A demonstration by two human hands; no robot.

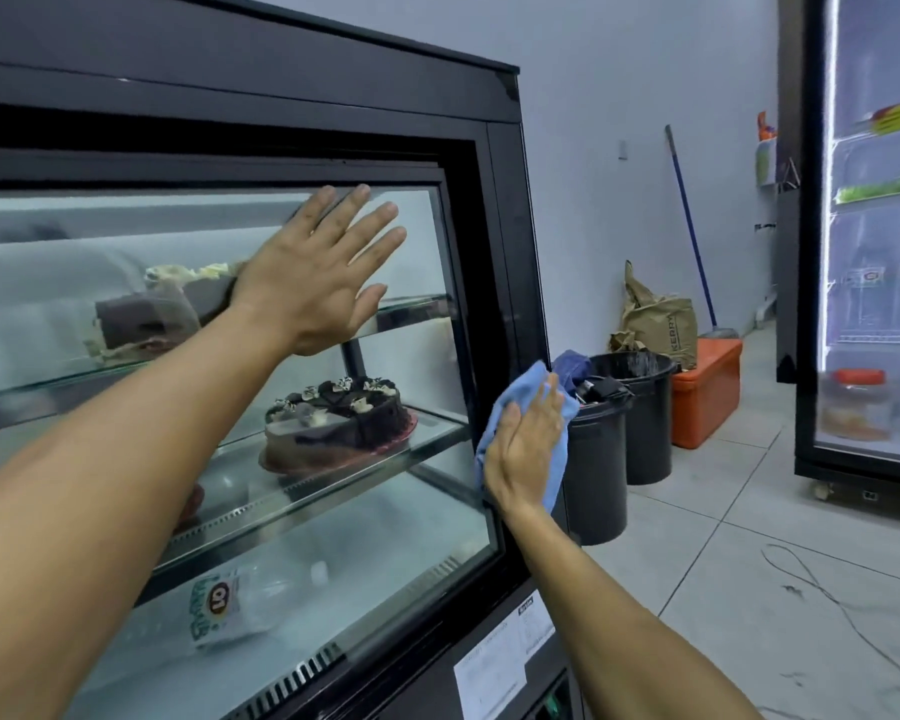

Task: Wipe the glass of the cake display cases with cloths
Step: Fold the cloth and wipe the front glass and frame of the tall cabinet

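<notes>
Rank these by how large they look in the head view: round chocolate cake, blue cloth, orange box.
1. Round chocolate cake, largest.
2-3. Blue cloth and orange box look alike; the box stands farther off, the cloth partly hidden, so no ranking.

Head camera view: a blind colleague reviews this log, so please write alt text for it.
A person's left hand presses flat on the display case glass while the right hand holds a blue cloth against the case's black frame. A chocolate cake sits inside.

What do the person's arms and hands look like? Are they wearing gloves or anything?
No gloves. Both the left hand and the right hand are bare, and both forearms are bare too. No sleeves, watch, rings or bracelets show anywhere in the picture.
</notes>
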